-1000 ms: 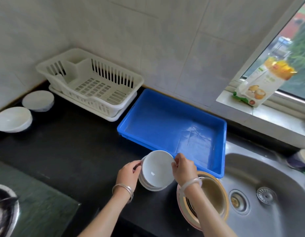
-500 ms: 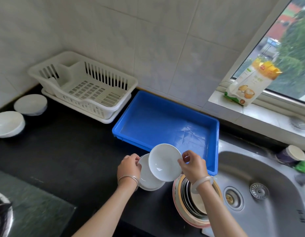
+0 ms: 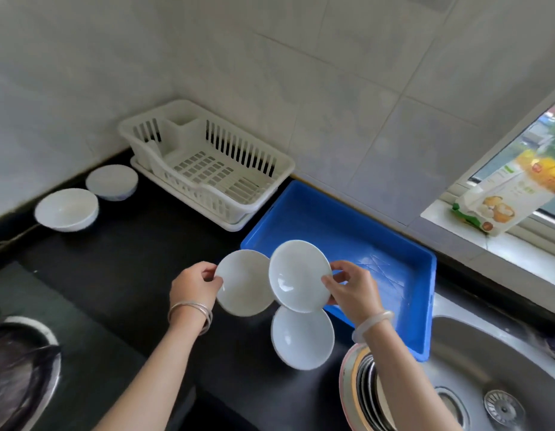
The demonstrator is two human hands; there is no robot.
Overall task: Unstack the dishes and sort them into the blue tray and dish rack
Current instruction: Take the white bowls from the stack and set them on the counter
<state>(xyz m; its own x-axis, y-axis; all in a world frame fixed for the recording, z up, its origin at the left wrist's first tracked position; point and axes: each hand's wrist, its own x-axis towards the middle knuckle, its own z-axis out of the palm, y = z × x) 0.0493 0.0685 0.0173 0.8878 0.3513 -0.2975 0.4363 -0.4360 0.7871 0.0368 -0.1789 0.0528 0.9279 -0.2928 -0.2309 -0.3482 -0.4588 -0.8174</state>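
Since a moment ago we have lifted two small dishes apart — our right hand [image 3: 354, 293] holds one [image 3: 299, 275] over the blue tray [image 3: 391, 244], fingers clamped on its rim; our left hand [image 3: 193, 287] pinches another [image 3: 243, 283]; a third [image 3: 302, 337] sits on the surface; the dish rack [image 3: 207, 169] stands behind.

small white dishes [image 3: 299, 276]: 3 | white bowls [image 3: 67, 209]: 2 | dish rack [image 3: 207, 164]: 1 | blue tray [image 3: 378, 244]: 1

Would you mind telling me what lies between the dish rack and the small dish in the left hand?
In the head view, only bare black countertop lies between the white dish rack and the dish held in the left hand.
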